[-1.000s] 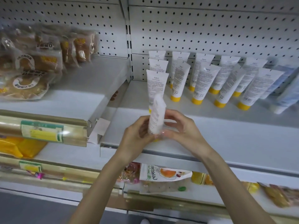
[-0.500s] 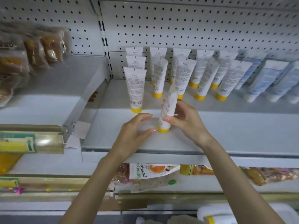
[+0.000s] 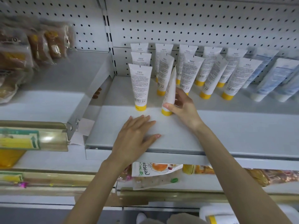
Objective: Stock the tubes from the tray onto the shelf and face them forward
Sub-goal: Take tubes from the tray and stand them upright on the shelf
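A white tube with a yellow cap (image 3: 170, 92) stands cap-down on the white shelf (image 3: 226, 131), turned edge-on to me. My right hand (image 3: 182, 107) pinches it low on its body, thumb just above the cap. My left hand (image 3: 135, 136) lies flat on the shelf in front, fingers straight, holding nothing. To the left stands another tube (image 3: 140, 87) with its printed side toward me. Behind are several more yellow-capped tubes (image 3: 191, 71) in rows against the pegboard.
White and blue tubes (image 3: 275, 78) lean at the shelf's right end. Bagged bread (image 3: 24, 50) fills the left shelf. Snack packets (image 3: 155, 172) lie on the shelf below. A white tray edge with a tube (image 3: 216, 215) shows at the bottom right.
The tube went from both hands in the air down onto the shelf, cap first. My left hand let go and now lies flat on the shelf; my right hand still holds the tube.
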